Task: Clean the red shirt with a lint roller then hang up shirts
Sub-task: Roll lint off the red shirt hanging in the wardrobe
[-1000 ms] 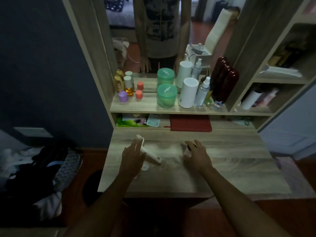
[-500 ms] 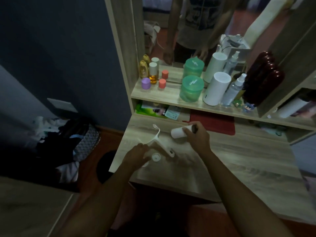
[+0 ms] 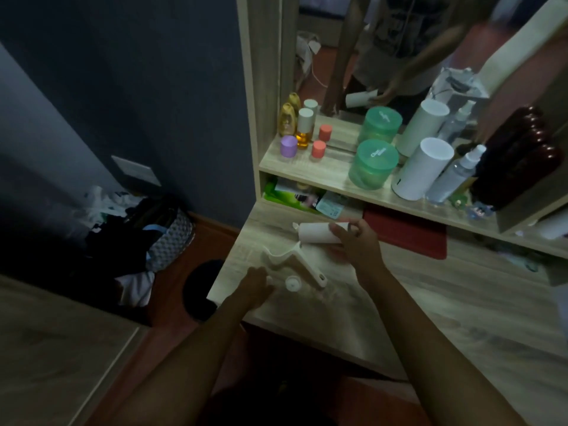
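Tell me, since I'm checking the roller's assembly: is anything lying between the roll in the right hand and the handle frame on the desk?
Nothing visible does. The roll, held by the right hand, sits just above the frame, with only bare desk around them.

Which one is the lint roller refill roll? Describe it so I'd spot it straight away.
On the wooden desk below the shelf of bottles, look at the right hand. It grips a plain white paper roll, lying sideways. Unlike the flat white handle beside it, it is a cylinder.
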`<action>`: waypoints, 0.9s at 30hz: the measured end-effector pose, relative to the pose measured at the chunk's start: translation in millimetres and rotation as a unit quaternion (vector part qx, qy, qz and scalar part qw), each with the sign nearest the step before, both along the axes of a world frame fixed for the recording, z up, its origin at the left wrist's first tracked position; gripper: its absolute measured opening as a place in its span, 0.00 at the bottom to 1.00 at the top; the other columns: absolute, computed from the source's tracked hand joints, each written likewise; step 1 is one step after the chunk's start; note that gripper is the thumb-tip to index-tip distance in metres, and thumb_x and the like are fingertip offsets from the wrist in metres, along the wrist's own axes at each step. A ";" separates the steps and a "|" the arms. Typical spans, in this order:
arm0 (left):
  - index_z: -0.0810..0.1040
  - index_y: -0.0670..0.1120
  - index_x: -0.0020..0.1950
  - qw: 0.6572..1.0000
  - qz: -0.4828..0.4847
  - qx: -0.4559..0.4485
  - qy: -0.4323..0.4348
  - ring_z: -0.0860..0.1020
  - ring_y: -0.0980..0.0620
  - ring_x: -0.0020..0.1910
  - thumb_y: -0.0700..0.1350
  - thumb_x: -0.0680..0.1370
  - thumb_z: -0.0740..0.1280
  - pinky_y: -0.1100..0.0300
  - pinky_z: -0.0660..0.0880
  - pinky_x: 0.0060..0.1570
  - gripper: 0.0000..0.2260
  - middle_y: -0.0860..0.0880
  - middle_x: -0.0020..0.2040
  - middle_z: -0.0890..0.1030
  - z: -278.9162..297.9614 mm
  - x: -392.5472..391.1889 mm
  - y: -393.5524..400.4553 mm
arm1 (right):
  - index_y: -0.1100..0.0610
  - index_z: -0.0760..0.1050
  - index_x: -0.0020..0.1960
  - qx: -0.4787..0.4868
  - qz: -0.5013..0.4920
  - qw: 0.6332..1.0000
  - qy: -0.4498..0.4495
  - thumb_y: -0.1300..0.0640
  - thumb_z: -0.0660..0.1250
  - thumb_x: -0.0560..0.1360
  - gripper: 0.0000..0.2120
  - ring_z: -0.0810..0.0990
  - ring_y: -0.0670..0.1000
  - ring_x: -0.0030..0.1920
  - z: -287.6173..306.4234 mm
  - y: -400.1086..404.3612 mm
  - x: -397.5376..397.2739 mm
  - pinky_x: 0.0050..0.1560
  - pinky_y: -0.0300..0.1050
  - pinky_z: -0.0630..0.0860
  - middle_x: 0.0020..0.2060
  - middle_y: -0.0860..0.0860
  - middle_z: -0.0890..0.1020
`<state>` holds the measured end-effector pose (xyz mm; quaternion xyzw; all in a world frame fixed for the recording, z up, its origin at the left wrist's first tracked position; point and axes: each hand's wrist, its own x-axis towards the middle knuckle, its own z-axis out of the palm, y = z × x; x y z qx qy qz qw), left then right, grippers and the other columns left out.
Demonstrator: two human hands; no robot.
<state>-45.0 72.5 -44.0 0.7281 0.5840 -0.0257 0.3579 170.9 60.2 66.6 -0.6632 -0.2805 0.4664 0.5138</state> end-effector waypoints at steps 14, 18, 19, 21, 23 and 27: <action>0.80 0.45 0.52 0.807 0.327 0.036 -0.490 0.80 0.46 0.49 0.47 0.82 0.60 0.52 0.78 0.47 0.11 0.38 0.53 0.81 182.9 12.8 57.1 | 0.61 0.74 0.58 0.140 0.033 0.981 0.128 0.63 0.69 0.75 0.12 0.80 0.56 0.52 82.7 23.2 -60.8 0.36 0.40 0.81 0.52 0.59 0.77; 0.79 0.42 0.55 0.795 0.320 -0.003 -0.515 0.81 0.46 0.52 0.57 0.82 0.56 0.50 0.78 0.54 0.21 0.41 0.52 0.82 196.9 5.0 58.9 | 0.58 0.75 0.57 0.153 0.051 0.980 0.117 0.63 0.69 0.75 0.11 0.80 0.58 0.55 92.0 26.3 -76.6 0.38 0.42 0.81 0.56 0.61 0.77; 0.79 0.41 0.55 0.785 0.321 -0.023 -0.529 0.81 0.46 0.51 0.59 0.82 0.55 0.50 0.78 0.54 0.23 0.40 0.52 0.82 198.9 3.7 59.3 | 0.57 0.75 0.57 0.154 0.060 0.980 0.115 0.62 0.69 0.75 0.11 0.80 0.57 0.56 92.5 26.6 -79.8 0.40 0.43 0.82 0.58 0.61 0.77; 0.79 0.40 0.52 0.752 0.331 -0.050 -0.567 0.81 0.44 0.50 0.59 0.82 0.53 0.49 0.78 0.55 0.25 0.38 0.51 0.82 205.9 1.5 58.9 | 0.55 0.76 0.55 0.160 0.072 0.978 0.117 0.61 0.70 0.75 0.10 0.80 0.57 0.57 92.7 26.6 -86.1 0.42 0.45 0.82 0.60 0.61 0.77; 0.78 0.40 0.51 0.729 0.343 -0.064 -0.589 0.80 0.45 0.48 0.58 0.83 0.51 0.50 0.78 0.54 0.25 0.38 0.50 0.80 212.3 -1.6 59.8 | 0.54 0.76 0.54 0.169 0.074 0.975 0.121 0.61 0.70 0.75 0.09 0.80 0.56 0.58 94.1 25.7 -91.7 0.43 0.46 0.82 0.60 0.60 0.77; 0.76 0.41 0.55 0.770 0.300 -0.060 -0.560 0.81 0.46 0.49 0.57 0.82 0.56 0.48 0.79 0.54 0.20 0.40 0.52 0.80 216.1 -12.2 58.7 | 0.54 0.76 0.55 0.182 0.082 0.972 0.124 0.62 0.70 0.75 0.10 0.81 0.56 0.57 99.4 26.0 -98.8 0.44 0.47 0.82 0.59 0.59 0.78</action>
